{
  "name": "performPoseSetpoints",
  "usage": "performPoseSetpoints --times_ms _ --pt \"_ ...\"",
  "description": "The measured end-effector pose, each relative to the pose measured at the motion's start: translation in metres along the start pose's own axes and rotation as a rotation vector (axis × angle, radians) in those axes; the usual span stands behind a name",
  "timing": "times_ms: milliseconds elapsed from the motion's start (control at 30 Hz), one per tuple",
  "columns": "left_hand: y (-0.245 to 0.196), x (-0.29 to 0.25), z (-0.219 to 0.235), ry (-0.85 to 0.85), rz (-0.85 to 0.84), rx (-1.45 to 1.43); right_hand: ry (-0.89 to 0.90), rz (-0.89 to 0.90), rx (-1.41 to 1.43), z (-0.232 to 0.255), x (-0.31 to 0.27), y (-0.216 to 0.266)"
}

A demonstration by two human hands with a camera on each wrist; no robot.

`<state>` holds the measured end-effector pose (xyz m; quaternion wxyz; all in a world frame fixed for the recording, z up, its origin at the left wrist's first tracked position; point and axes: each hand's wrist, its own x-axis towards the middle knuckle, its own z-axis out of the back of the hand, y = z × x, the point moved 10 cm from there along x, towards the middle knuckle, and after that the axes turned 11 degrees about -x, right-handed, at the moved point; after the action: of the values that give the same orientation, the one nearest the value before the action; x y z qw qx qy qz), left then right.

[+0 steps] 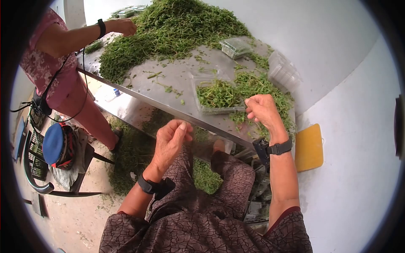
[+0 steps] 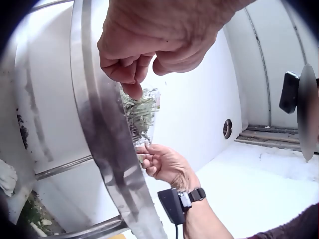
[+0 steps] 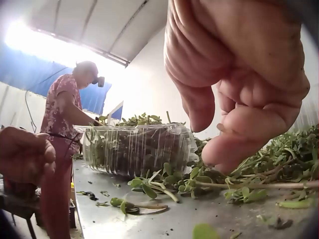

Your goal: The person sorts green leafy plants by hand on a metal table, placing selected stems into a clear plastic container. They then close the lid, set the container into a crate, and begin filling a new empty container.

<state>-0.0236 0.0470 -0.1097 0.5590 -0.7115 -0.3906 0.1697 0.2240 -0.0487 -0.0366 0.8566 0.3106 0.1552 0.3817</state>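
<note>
My left hand (image 1: 171, 139) hovers in front of the metal table's edge, its fingers loosely curled with nothing visible between them. My right hand (image 1: 263, 110) is over the table beside the right end of a clear plastic box (image 1: 223, 111). In the right wrist view a gap shows between the right thumb and the bent fingers, low above loose sprigs (image 3: 164, 186). Small-leaved green stems fill the box (image 3: 139, 152), its lid folded back at the far side. More loose greens (image 1: 263, 86) lie just right of it.
A large heap of greens (image 1: 181, 29) covers the far table (image 1: 147, 95). A closed filled box (image 1: 235, 47) and stacked clear containers (image 1: 284, 71) stand near the wall. Another person (image 1: 55, 63) reaches to the heap. A chair (image 1: 80, 168) is at left, a yellow board (image 1: 309, 147) at right.
</note>
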Motion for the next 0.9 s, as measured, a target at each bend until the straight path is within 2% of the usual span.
performPoseSetpoints --times_ms 167,367,433,533,700,767,900 --pt "-0.016 0.02 0.006 -0.121 -0.038 -0.102 0.098 -0.036 0.172 -0.017 0.003 -0.004" --pt "-0.025 0.037 0.002 -0.208 -0.032 0.044 0.154 -0.043 0.157 -0.026 -0.001 0.007" --pt "-0.02 0.045 -0.006 -0.138 0.04 0.062 0.163 -0.012 0.216 -0.028 -0.001 0.012" --pt "-0.018 0.048 -0.007 -0.141 0.094 0.113 0.121 0.053 0.242 -0.028 -0.005 0.022" --pt "-0.015 0.043 0.001 -0.165 0.09 0.023 0.05 0.028 0.289 -0.02 -0.021 0.031" --pt "-0.012 0.034 0.001 -0.122 0.183 0.06 0.051 0.007 0.316 -0.017 -0.034 0.032" --pt "-0.014 0.017 -0.002 -0.107 0.14 -0.074 0.033 0.012 0.392 -0.016 -0.062 0.028"
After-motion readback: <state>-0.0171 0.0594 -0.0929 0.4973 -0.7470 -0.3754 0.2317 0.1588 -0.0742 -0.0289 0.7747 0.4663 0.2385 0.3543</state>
